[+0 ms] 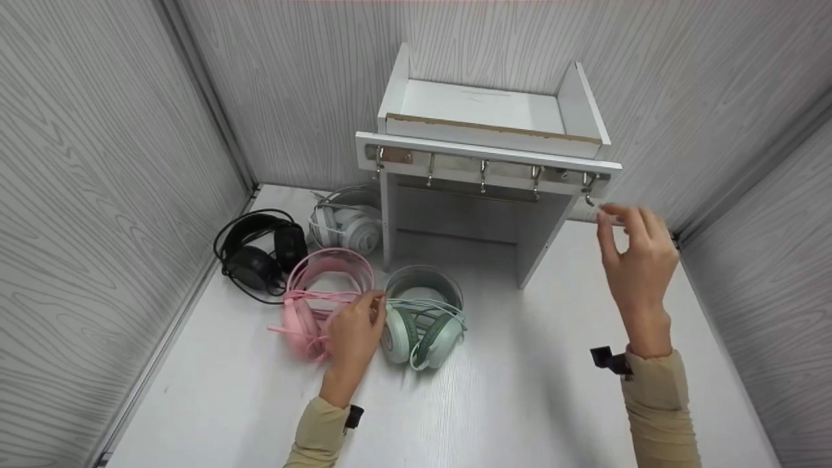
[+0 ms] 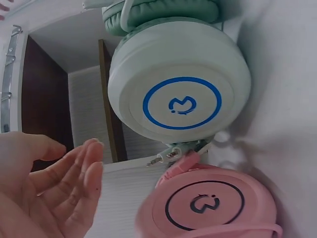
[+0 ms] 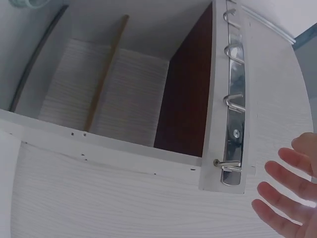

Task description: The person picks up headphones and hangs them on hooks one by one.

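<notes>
My left hand (image 1: 354, 328) hovers over the right side of the pink headphones (image 1: 300, 325), beside the mint green headphones (image 1: 445, 341). Its fingers bend loosely and hold nothing in the left wrist view, where the green ear cup (image 2: 178, 64) and pink ear cup (image 2: 208, 203) lie to the right. A cable with metal plugs (image 2: 161, 158) shows between the two cups. My right hand (image 1: 640, 260) is raised near the rightmost metal hook (image 1: 589, 192) of a white shelf unit (image 1: 487, 158). In the right wrist view its fingers are spread and apart from the hook rail (image 3: 236, 134).
Black headphones (image 1: 253, 266) and white headphones (image 1: 361, 231) lie on the white table (image 1: 494, 403), left of the shelf unit. More hooks (image 1: 483, 175) line the unit's front, under an open top tray (image 1: 481, 107). Grey wood-patterned walls (image 1: 97, 162) enclose the table.
</notes>
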Demonstrator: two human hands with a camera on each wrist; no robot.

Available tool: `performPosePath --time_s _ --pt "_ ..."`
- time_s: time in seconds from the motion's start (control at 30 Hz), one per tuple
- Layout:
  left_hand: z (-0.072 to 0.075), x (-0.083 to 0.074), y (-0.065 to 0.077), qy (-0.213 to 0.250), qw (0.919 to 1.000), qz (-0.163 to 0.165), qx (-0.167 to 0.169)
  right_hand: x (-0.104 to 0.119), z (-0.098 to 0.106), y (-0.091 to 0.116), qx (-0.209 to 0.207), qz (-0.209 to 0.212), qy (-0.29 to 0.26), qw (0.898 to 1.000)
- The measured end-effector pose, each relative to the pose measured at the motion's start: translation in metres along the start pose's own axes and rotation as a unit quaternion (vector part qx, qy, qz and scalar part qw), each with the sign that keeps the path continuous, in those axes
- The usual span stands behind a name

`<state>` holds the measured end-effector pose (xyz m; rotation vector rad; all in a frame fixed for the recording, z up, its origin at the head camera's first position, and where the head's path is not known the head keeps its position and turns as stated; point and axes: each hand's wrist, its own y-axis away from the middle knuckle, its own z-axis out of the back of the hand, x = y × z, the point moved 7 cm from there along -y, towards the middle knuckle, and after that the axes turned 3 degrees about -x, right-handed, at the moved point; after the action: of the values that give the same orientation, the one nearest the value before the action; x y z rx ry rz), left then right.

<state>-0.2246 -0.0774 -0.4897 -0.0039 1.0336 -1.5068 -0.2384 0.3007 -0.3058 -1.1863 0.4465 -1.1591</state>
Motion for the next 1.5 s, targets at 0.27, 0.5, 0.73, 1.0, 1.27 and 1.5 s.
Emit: performPosePath --time_s 0.27,0.5,0.73,1.0,1.27,1.5 --pt "-0.006 0.014 0.015 -0.043 0.9967 0.045 0.051 -0.005 -0.024 -0.05 -0.003 0.017 0.013 1.0" --pt "-0.007 0.016 0.031 -0.108 0.9925 0.035 0.046 0.0 -0.06 -0.069 0.058 0.09 0.048 0.993" --pt "-0.018 0.015 0.042 -0.146 0.9874 0.029 0.054 0.001 -0.085 -0.07 0.109 0.123 0.059 0.985" --pt "-0.034 0.027 0.049 -0.037 0.988 0.102 0.11 0.002 -0.093 -0.066 0.1 0.14 0.04 0.984" --pt "-0.056 0.044 0.059 0.171 0.9252 0.262 0.215 0.001 -0.094 -0.067 0.103 0.145 0.052 0.983" --pt "-0.072 0.043 0.066 0.292 0.8771 0.335 0.182 0.001 -0.094 -0.066 0.099 0.138 0.046 0.984"
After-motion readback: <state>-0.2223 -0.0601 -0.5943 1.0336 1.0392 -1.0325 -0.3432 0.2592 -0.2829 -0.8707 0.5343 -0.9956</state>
